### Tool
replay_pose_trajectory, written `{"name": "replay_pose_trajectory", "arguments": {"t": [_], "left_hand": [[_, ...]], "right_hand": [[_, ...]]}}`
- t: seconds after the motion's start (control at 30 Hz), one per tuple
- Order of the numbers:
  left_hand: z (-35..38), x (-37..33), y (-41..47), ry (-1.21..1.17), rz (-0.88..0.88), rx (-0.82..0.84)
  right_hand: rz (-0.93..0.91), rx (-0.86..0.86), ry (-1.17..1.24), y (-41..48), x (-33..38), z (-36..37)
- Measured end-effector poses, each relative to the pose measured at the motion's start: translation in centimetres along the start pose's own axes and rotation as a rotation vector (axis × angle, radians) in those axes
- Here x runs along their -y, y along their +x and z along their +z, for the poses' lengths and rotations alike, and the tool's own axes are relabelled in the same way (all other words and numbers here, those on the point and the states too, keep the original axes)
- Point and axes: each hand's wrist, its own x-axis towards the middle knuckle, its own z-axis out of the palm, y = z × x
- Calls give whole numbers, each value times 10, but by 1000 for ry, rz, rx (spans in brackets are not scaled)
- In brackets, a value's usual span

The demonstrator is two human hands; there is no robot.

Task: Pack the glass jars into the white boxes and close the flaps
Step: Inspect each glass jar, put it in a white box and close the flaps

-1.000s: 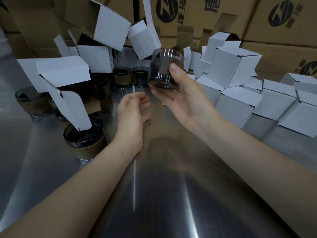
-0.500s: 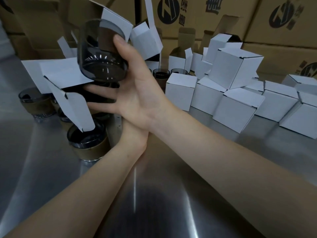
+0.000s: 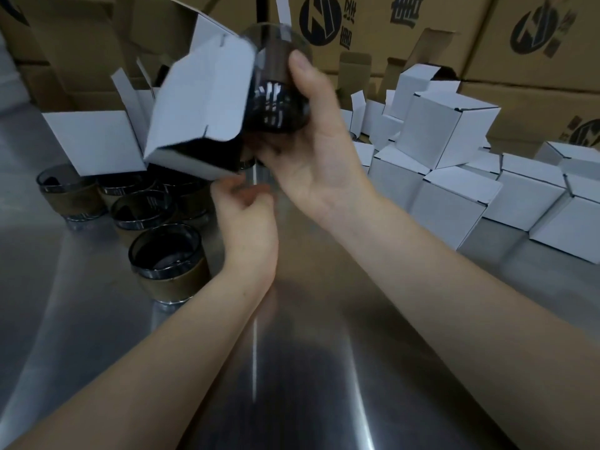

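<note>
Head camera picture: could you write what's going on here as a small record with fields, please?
Right hand: grips a dark glass jar, tilted
Left hand: seems to pinch the lower corner of an open white box, blurred
Packing state: jar beside the box's open end, not yet inside
Waiting jars: standing on the metal table, left
Closed boxes: piled at the right
Behind: brown cartons

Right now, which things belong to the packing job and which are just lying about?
Job: dark glass jar in right hand; open white cardboard box in left hand; unpacked banded glass jars.
Lying about: closed white boxes, right; brown printed cartons behind.
</note>
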Motion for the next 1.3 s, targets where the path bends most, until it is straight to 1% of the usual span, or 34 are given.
{"name": "replay_pose_trajectory", "arguments": {"t": [0.03,0.07,0.13,0.2,0.37,0.43,0.5,0.6,0.7,0.77,0.83,0.9,1.0,1.07,1.17,1.23,1.3], "left_hand": [[-1,1,1,21,8,-42],[-3,2,3,44,30,-89],[-6,1,5,73,65,-131],[-7,2,5,111,98,-108],[-5,0,-4,452,320,13],[-5,-1,-5,509,378,36],[-7,-3,-4,500,438,30],[-6,-7,-5,471,467,12],[-5,-9,-6,463,421,32],[-6,-10,-7,459,401,49],[-5,-11,-9,468,411,64],[-5,-10,-11,487,438,80],[-5,-8,-11,518,434,113],[-5,-7,-9,506,425,137],[-5,-6,-9,492,424,159],[-4,-4,-9,494,428,158],[-4,-3,-9,485,419,163]], "right_hand": [[-39,-19,-19,1,4,-5],[-63,-73,-44,0,11,-8],[-79,-130,-89,-1,30,-10],[-67,-199,-115,-3,43,-13],[49,-342,-104,-8,59,-16],[84,-373,-142,-9,58,-16],[99,-386,-210,-9,58,-15],[107,-361,-283,-10,58,-16],[73,-315,-360,-11,57,-21],[15,-248,-403,-11,57,-24],[-18,-144,-444,-9,59,-26],[-23,-62,-498,-7,60,-27],[-8,2,-582,-6,60,-27],[-7,33,-730,-6,59,-28],[-39,15,-1031,-5,58,-29],[-58,-15,-1151,-4,59,-29],[-57,-38,-1221,-3,61,-30]]}}
